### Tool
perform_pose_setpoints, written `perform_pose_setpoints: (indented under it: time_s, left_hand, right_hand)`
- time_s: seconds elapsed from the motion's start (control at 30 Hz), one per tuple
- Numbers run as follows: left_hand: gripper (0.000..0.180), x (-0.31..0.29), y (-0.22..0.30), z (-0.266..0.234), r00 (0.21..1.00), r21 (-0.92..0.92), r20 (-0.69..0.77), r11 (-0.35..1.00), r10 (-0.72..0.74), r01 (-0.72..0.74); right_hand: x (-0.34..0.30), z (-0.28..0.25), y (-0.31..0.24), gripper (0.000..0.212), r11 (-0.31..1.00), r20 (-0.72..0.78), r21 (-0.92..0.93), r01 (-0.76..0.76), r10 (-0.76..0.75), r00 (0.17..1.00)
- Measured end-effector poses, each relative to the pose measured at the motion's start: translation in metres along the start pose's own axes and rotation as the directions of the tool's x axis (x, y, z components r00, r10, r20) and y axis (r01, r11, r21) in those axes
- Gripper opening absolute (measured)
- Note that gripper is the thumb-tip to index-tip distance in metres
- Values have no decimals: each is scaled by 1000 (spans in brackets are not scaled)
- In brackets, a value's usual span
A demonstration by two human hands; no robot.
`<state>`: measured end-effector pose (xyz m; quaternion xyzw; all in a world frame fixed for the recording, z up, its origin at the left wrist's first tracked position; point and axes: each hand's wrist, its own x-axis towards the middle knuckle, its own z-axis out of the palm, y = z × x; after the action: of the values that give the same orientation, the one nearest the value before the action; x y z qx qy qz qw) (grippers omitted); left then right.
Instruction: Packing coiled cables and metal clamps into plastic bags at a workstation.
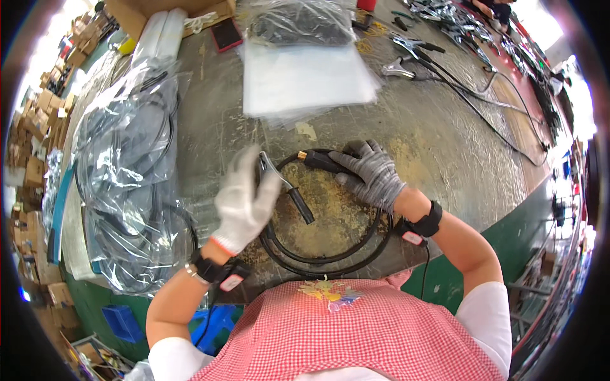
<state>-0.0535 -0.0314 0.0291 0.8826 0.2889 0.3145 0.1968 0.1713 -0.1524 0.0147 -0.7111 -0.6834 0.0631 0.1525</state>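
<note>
On the worn metal table in front of me lies a looped black cable, with a cable plug at one end that has a brass tip. My right hand, in a grey striped glove, closes round the plug's black body. A metal clamp with a black-sleeved handle rests inside the loop's left side. Beside and partly over it is my left hand, in a white glove smeared by motion. Its thumb lies near the clamp's handle, but whether the fingers grip it cannot be made out.
Clear plastic bags of coiled black cables lie at the left. Straight ahead is a stack of clear plastic sheets, with a bagged black item behind. Metal clamps with cables spread over the right. A cardboard box stands far left.
</note>
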Motion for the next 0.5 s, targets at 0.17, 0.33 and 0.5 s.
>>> perform_pose_setpoints:
  time_s: [0.17, 0.33, 0.5]
  left_hand:
    - [67, 11, 34, 27, 957, 111, 288, 994, -16, -17]
    - [69, 12, 22, 20, 876, -26, 368, 945, 313, -327]
    - [71, 11, 29, 15, 749, -30, 514, 881, 419, -472]
  right_hand:
    - [-11, 15, -22, 41, 991, -62, 46, -124, 126, 990]
    - [6, 0, -2, 41, 986, 23, 155, -65, 63, 998]
    - [94, 6, 21, 51, 975, -118, -202, 92, -117, 986]
